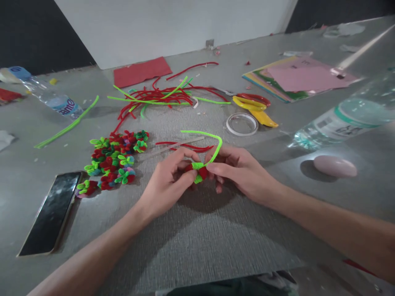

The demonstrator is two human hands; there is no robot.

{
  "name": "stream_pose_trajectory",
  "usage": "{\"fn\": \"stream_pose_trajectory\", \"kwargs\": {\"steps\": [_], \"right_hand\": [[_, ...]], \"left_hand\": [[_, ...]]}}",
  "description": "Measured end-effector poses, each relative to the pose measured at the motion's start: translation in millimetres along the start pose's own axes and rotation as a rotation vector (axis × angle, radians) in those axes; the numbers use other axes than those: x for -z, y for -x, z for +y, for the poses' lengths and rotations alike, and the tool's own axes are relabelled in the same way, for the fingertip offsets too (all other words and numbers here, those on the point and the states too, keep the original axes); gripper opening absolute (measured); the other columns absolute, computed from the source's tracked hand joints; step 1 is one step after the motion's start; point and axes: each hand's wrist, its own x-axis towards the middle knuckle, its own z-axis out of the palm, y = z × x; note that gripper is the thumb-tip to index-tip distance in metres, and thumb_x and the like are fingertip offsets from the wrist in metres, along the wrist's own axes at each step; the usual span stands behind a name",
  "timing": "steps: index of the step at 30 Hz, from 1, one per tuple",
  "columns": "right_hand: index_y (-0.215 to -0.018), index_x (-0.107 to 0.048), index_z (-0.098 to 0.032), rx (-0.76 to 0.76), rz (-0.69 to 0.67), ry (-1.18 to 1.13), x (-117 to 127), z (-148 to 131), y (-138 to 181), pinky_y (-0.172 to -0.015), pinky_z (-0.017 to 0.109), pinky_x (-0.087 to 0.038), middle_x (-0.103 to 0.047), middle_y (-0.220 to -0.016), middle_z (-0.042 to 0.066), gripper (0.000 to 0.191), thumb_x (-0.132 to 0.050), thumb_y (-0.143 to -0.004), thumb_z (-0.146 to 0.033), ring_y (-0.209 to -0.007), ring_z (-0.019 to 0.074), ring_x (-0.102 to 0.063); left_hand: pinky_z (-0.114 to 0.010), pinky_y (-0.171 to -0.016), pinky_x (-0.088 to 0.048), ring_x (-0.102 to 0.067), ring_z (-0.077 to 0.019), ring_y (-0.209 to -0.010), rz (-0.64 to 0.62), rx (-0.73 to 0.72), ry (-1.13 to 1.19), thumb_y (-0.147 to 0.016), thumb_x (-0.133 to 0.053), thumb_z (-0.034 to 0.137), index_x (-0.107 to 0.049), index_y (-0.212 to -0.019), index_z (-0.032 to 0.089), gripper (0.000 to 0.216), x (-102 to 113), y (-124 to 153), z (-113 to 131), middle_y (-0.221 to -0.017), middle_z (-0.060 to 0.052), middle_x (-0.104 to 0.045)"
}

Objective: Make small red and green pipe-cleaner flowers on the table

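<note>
My left hand and my right hand meet at the middle of the grey table, both pinching a small red and green pipe-cleaner flower. A long green pipe cleaner loops up and back from the flower, over my right fingers. A heap of finished red, green and blue pipe-cleaner flowers lies just left of my left hand. Behind my hands lie two loose red pipe cleaners and a thin grey stick.
A black phone lies at front left. Loose red and green pipe cleaners sprawl at the back, with red card. Tape roll, yellow and red scissors, coloured paper, plastic bottles and a pink oval object lie around.
</note>
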Motion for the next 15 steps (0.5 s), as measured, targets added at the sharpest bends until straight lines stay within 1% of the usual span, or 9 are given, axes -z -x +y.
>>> {"fn": "stream_pose_trajectory", "kwargs": {"steps": [4,5,8,11,13,15], "right_hand": [[-0.093,-0.071,-0.018,0.002,-0.02,0.013,-0.5,-1.4,0.4,-0.053,0.02,-0.06,-0.065,-0.08,-0.002,0.018,-0.081,-0.086,-0.031,-0.062,0.0082,-0.058],[-0.091,-0.07,-0.018,-0.006,-0.018,0.021,-0.9,-2.3,0.7,-0.053,0.02,-0.06,-0.064,-0.08,-0.002,0.019,-0.083,-0.084,-0.031,-0.063,0.0089,-0.059],[-0.085,-0.069,-0.017,-0.023,-0.004,0.062,-2.5,-4.6,1.6,-0.053,0.02,-0.059,-0.064,-0.077,-0.002,0.021,-0.084,-0.08,-0.031,-0.065,0.0101,-0.06],[-0.081,-0.067,-0.017,-0.009,0.023,0.124,-3.3,-3.5,0.7,-0.052,0.021,-0.056,-0.063,-0.074,-0.002,0.02,-0.082,-0.081,-0.03,-0.06,0.0092,-0.058],[-0.082,-0.065,-0.019,0.003,0.033,0.19,-2.8,-1.6,-1.3,-0.054,0.022,-0.056,-0.064,-0.073,-0.002,0.019,-0.079,-0.083,-0.032,-0.061,0.0104,-0.059],[-0.083,-0.064,-0.02,0.014,0.034,0.33,-1.6,-3.0,-3.2,-0.054,0.023,-0.054,-0.066,-0.076,-0.001,0.017,-0.073,-0.088,-0.034,-0.065,0.0123,-0.062]], "left_hand": [[-0.021,-0.06,-0.05,-0.063,-0.0104,-0.064,-0.039,-0.037,-0.128,-0.098,-0.057,0.021,-0.056,-0.099,0.02,0.002,-0.1,2.4,-3.0,-0.076,0.002,-0.067],[-0.021,-0.06,-0.048,-0.062,-0.0101,-0.063,-0.045,-0.04,-0.154,-0.099,-0.057,0.022,-0.056,-0.097,0.02,0.003,-0.1,2.8,-3.4,-0.074,0.002,-0.067],[-0.021,-0.059,-0.046,-0.06,-0.0106,-0.064,-0.053,-0.027,-0.171,-0.1,-0.059,0.027,-0.058,-0.096,0.019,0.009,-0.2,2.2,-3.3,-0.073,0.002,-0.066],[-0.021,-0.058,-0.044,-0.06,-0.0115,-0.067,-0.07,-0.005,-0.159,-0.102,-0.058,0.034,-0.063,-0.091,0.017,0.021,1.3,-0.5,-3.3,-0.075,0.0,-0.066],[-0.021,-0.057,-0.043,-0.059,-0.0116,-0.066,-0.081,-0.011,-0.179,-0.102,-0.058,0.038,-0.065,-0.085,0.016,0.029,4.1,-2.9,-4.2,-0.073,-0.001,-0.065],[-0.021,-0.056,-0.041,-0.057,-0.0115,-0.064,-0.081,-0.026,-0.215,-0.102,-0.059,0.041,-0.067,-0.082,0.016,0.033,8.0,-5.3,-5.7,-0.071,-0.001,-0.064]]}}
